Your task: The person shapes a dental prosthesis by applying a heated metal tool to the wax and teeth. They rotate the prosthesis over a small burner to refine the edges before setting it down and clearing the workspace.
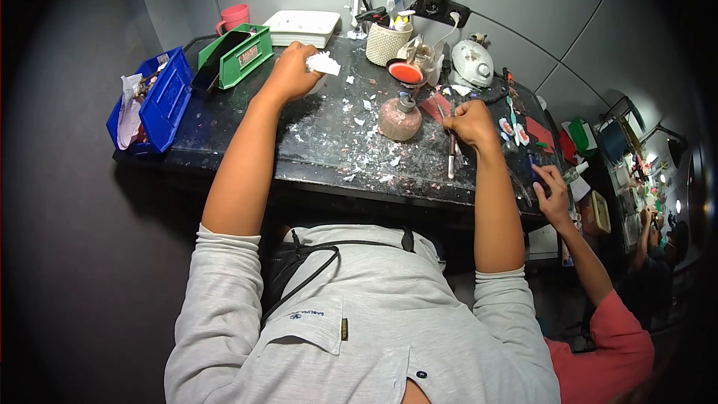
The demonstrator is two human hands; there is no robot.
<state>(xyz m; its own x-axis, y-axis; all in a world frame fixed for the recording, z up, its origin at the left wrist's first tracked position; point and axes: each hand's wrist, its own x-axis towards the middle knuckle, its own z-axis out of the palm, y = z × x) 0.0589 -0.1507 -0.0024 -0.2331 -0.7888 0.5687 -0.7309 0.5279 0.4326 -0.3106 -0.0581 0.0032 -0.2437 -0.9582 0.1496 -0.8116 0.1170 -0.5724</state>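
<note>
My left hand (295, 73) is closed around a white piece with a ragged edge (323, 63), raised over the left half of the dark worktable (314, 150). Whether it is plaster or crumpled paper I cannot make out. My right hand (474, 124) pinches a slim wax knife (451, 157) with a brown and silver handle, its lower end pointing toward me. Just left of that hand stands a round pink glass burner (399, 120) with a metal neck. A flat pink wax sheet (435, 108) lies behind the knife, partly covered.
White and pink scraps litter the tabletop. Blue (153, 101) and green (245, 57) bins stand left, a white tray (301, 28) behind. A woven cup (388, 43) holds tools. At right, a co-worker's hand (552, 196) reaches in near dental models (514, 132).
</note>
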